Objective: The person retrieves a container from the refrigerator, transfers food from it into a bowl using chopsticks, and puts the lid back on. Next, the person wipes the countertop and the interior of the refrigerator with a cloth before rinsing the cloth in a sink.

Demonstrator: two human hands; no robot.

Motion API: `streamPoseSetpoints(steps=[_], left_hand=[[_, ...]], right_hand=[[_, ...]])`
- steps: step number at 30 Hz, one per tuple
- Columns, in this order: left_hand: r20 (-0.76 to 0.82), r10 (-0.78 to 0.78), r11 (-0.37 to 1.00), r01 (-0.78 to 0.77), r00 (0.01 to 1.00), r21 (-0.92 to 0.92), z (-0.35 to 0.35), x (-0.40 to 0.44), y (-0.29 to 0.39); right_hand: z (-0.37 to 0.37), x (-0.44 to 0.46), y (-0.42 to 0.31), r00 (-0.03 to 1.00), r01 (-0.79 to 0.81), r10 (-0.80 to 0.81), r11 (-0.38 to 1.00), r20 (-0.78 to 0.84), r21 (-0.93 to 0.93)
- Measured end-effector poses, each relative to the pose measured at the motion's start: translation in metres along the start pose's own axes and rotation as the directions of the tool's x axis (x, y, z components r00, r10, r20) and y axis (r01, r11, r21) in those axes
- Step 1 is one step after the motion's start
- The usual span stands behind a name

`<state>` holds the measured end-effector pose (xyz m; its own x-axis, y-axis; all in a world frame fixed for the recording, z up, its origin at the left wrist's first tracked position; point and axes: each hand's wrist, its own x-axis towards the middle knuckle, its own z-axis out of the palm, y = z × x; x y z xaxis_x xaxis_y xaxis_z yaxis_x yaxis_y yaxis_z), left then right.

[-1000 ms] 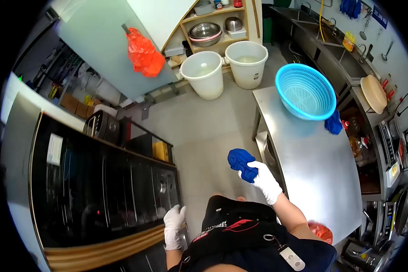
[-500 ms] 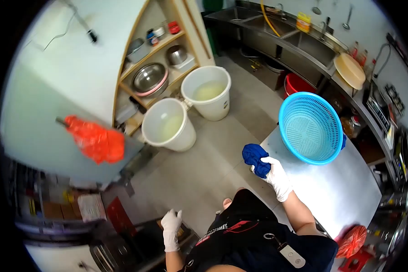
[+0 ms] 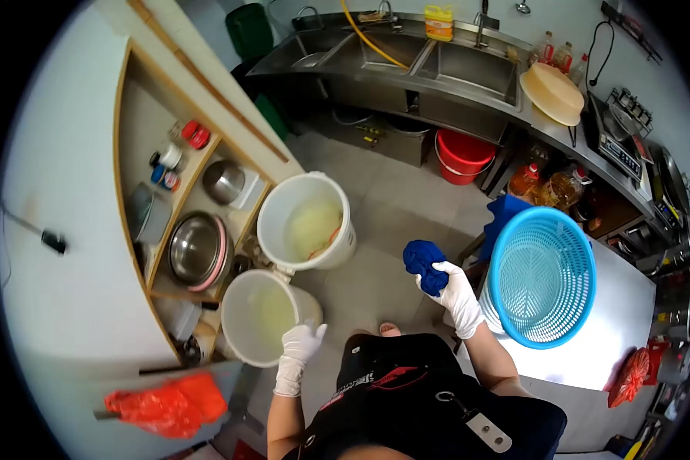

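Note:
My right hand (image 3: pixel 456 297), in a white glove, grips a crumpled dark blue cloth (image 3: pixel 424 264) in front of my body. To its right stands a tall light blue perforated plastic basket (image 3: pixel 543 337) on a steel table. My left hand (image 3: pixel 300 349), also gloved, is held low beside the nearer white bucket (image 3: pixel 308 307), its thumb apart from its fingers and nothing seen in it. Whether it touches the bucket I cannot tell. This bucket and a second white bucket (image 3: pixel 345 249) behind it hold cloudy yellowish liquid. Something reddish shows in the second one.
Steel sinks (image 3: pixel 468 73) line the back wall, with a red bucket (image 3: pixel 464 157) beneath. Another blue cloth (image 3: pixel 502 218) hangs behind the basket, at the steel table's (image 3: pixel 621 307) edge. Wooden shelves (image 3: pixel 165 222) with metal bowls stand left. A red plastic bag (image 3: pixel 169 406) hangs lower left.
My view has turned left toward the buckets and sinks. My left hand has come up beside the nearer bucket. The blue cloth stays in my right hand.

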<state>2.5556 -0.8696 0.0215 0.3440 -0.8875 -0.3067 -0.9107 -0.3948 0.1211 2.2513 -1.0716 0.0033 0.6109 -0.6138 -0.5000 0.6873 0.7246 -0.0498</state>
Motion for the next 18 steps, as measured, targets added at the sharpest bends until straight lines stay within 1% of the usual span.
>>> streamPoseSetpoints(steps=[1, 2, 3, 5, 7, 8, 9, 11, 14, 15, 17, 18], left_hand=[[0.042, -0.032, 0.999, 0.031, 0.999, 0.014, -0.007, 0.021, -0.012], [0.051, -0.018, 0.999, 0.02, 0.999, -0.031, -0.008, 0.042, -0.027], [0.105, -0.037, 0.998, 0.041, 0.994, -0.037, -0.01, 0.061, -0.042], [0.202, -0.06, 0.996, 0.072, 0.977, -0.049, -0.016, 0.111, -0.061], [0.221, -0.018, 1.0, 0.018, 0.975, 0.003, -0.013, 0.168, -0.077], [0.242, -0.006, 0.999, -0.002, 0.97, 0.032, -0.012, 0.188, -0.084], [0.219, 0.023, 0.999, -0.03, 0.976, 0.027, -0.012, 0.216, -0.086], [0.228, 0.051, 0.999, -0.054, 0.972, 0.007, -0.04, 0.269, -0.07], [0.233, 0.197, 0.98, -0.19, 0.952, -0.05, -0.068, 0.353, -0.038], [0.197, 0.256, 0.967, -0.248, 0.946, -0.065, -0.075, 0.38, -0.025], [0.126, 0.36, 0.933, -0.352, 0.925, -0.082, -0.095, 0.428, 0.012], [0.1, 0.403, 0.911, -0.387, 0.91, -0.145, -0.099, 0.452, 0.028]], right_hand=[[0.014, 0.014, -0.006, 0.999, 0.016, -0.016, 1.0, -0.036, 0.022], [0.026, 0.029, -0.012, 0.997, 0.034, -0.03, 0.998, -0.073, 0.049], [0.035, 0.043, -0.018, 0.993, 0.054, -0.045, 0.995, -0.113, 0.079], [0.047, 0.075, -0.038, 0.989, 0.123, -0.114, 0.988, -0.096, 0.091], [0.064, 0.101, -0.058, 0.979, 0.176, -0.162, 0.978, -0.122, 0.115], [0.074, 0.11, -0.068, 0.971, 0.24, -0.237, 0.966, -0.043, 0.098], [0.081, 0.122, -0.079, 0.964, 0.266, -0.263, 0.958, -0.037, 0.107], [0.099, 0.144, -0.101, 0.946, 0.324, -0.323, 0.941, -0.025, 0.097], [0.127, 0.17, -0.143, 0.884, 0.439, -0.424, 0.898, -0.196, 0.038], [0.129, 0.182, -0.16, 0.89, 0.436, -0.42, 0.898, -0.176, 0.063], [0.149, 0.201, -0.191, 0.841, 0.525, -0.518, 0.851, -0.158, 0.006], [0.161, 0.209, -0.207, 0.835, 0.546, -0.546, 0.838, -0.069, -0.021]])
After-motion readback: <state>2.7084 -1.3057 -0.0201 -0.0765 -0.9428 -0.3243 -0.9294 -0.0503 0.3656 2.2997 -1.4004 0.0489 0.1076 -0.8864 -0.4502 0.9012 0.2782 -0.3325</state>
